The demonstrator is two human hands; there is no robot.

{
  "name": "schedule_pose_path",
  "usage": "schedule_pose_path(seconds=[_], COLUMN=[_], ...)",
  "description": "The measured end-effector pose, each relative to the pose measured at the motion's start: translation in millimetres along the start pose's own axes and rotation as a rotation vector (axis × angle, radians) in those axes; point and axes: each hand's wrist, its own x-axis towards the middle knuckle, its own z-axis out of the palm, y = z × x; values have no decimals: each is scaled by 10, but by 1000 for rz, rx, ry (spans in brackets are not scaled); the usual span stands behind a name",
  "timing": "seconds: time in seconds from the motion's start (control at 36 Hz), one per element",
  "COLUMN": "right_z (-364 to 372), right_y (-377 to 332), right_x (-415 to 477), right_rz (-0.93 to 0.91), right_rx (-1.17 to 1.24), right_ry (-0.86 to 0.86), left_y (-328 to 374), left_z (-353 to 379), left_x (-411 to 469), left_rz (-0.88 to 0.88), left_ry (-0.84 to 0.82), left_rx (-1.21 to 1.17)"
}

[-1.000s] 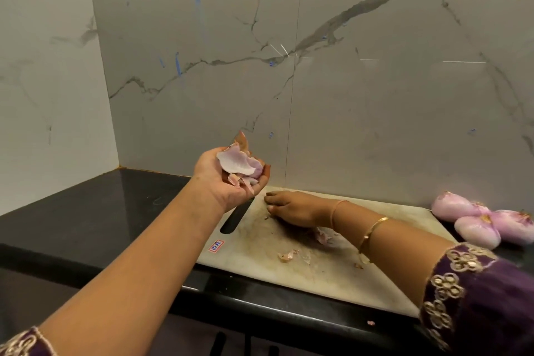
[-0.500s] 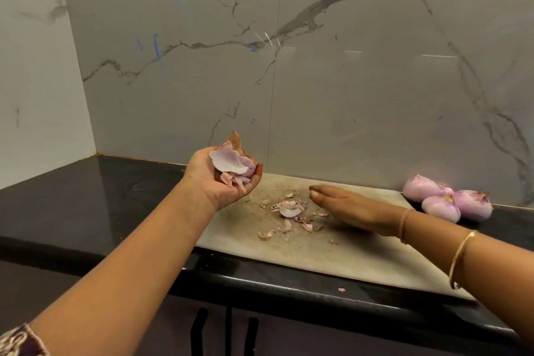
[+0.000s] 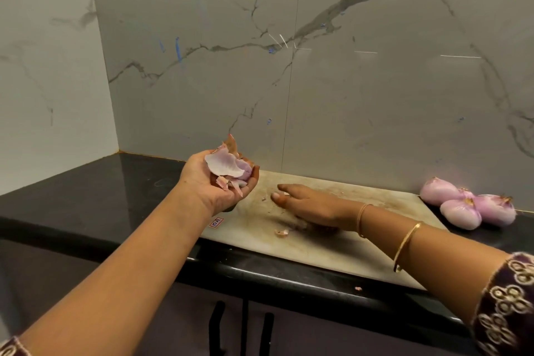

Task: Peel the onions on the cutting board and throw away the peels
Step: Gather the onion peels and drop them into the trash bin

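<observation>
Left hand cups peels, grip half-curled around them; right hand lies flat on cutting board, grip open and empty; peels judged light, brittle; gather by scooping, not pinching.

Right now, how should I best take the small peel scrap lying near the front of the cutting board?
Pinch its curled edge from above with the right hand, which lies flat beside it. The peel scrap is thin and low on the cutting board, so a sideways approach would likely just push it. The left hand is full of peels.
</observation>
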Motion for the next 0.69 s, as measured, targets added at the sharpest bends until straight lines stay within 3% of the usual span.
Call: schedule_pose_path(seconds=[0.19,0.5,0.69], right_z=[135,15,-143], right_y=[-137,132,377], right_x=[51,-397,-617], right_rz=[-161,-327,-174], right_rx=[-125,-227,117], right_ry=[-52,59,93], left_y=[5,-30,-89], left_z=[-29,-4,27], left_x=[-1,-30,-58], left_rz=[10,-18,-22], left_ry=[12,-20,-30], left_rx=[26,34,55])
